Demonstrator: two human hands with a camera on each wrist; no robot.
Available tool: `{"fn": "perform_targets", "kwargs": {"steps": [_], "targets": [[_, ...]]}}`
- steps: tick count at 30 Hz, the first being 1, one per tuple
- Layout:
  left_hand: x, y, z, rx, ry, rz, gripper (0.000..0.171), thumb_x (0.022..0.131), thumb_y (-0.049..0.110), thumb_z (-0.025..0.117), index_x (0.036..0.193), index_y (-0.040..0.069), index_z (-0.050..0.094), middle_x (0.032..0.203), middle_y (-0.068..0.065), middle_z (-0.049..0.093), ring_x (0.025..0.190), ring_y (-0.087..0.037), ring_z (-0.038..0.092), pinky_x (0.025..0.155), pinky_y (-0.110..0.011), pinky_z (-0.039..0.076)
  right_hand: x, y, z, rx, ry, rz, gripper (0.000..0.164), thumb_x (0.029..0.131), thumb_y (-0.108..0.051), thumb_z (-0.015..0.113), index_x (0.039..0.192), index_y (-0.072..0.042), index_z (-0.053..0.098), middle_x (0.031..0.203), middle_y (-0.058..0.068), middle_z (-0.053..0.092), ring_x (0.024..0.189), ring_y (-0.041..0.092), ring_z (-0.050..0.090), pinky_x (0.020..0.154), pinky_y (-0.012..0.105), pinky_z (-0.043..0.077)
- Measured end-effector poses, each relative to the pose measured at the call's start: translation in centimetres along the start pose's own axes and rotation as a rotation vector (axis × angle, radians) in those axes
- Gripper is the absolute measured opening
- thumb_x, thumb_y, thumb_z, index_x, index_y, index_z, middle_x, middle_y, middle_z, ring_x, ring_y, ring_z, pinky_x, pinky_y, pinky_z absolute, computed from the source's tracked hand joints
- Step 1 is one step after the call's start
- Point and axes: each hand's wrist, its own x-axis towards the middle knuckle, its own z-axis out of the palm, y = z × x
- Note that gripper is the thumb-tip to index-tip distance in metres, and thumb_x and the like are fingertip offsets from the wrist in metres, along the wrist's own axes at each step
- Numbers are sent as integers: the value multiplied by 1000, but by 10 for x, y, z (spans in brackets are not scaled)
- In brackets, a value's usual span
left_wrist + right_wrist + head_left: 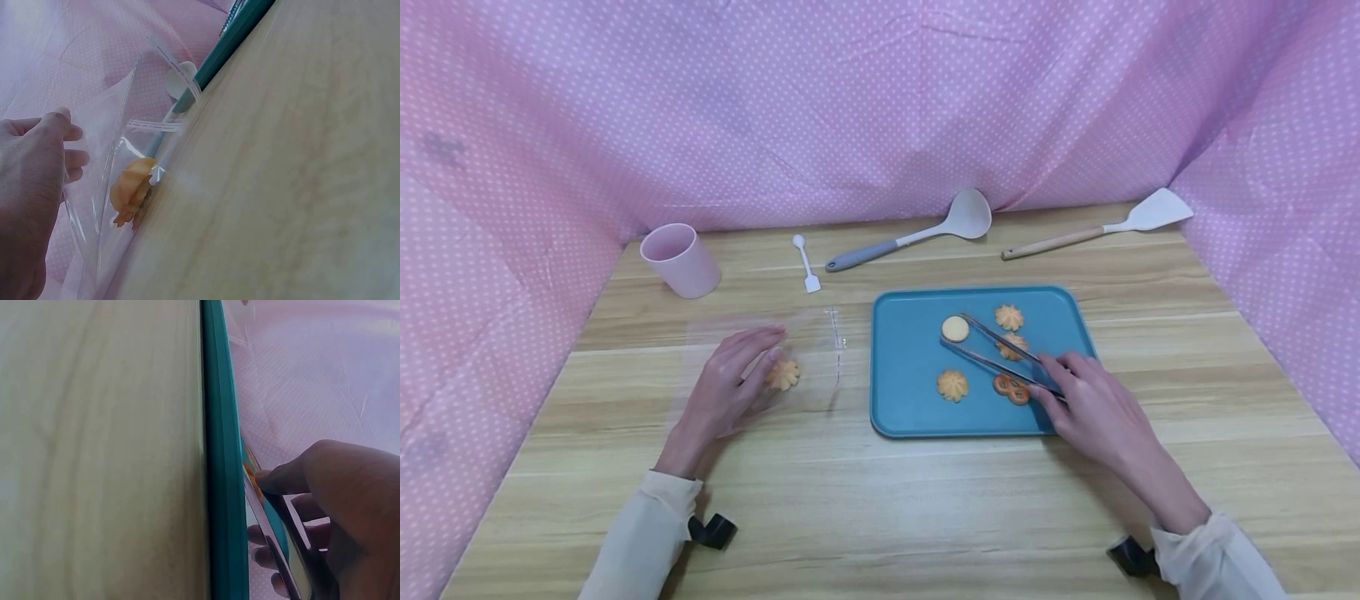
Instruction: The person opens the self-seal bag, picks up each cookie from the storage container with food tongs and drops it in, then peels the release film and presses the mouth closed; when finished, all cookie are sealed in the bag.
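Observation:
My left hand [730,382] pinches the upper layer of a clear plastic zip bag [94,150] lying on the table. Inside the bag is one flower-shaped cookie [784,375], near the fingertips. My right hand [1093,407] grips metal tongs [981,358], which reach over the blue tray [910,421]. Their tips stand apart on either side of a round pale cookie [955,328]. Also on the tray are a flower-shaped cookie [952,385] near the front, two more toward the back right, and a pretzel [1012,388] beside the right fingers.
Behind the bag stands a pink cup [681,260], with a small white double-ended spoon [807,262] to its right. A grey-handled ladle [967,215] and a wooden-handled spatula [1157,210] lie along the back edge. Pink dotted cloth [850,108] encloses the back and sides.

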Motion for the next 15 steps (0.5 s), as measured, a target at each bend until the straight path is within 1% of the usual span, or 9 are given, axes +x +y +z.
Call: {"fn": "perform_targets", "kwargs": {"steps": [9, 15], "targets": [[0, 1, 0, 3, -6, -10, 26, 100, 4, 64, 125, -1, 71, 130, -14, 69, 123, -37, 62, 113, -41, 42, 0, -1, -1, 7, -4, 12, 42, 92, -14, 77, 127, 7, 67, 98, 16, 65, 79, 29, 58, 59, 39, 51], [0, 0, 0, 4, -5, -6, 25, 101, 5, 64, 124, -2, 71, 130, -15, 70, 123, -38, 62, 113, -40, 41, 0, -1, -1, 22, -18, 21, 40, 93, -14, 77, 126, 7, 68, 101, 18, 67, 83, 31, 61, 62, 46, 56]]}}
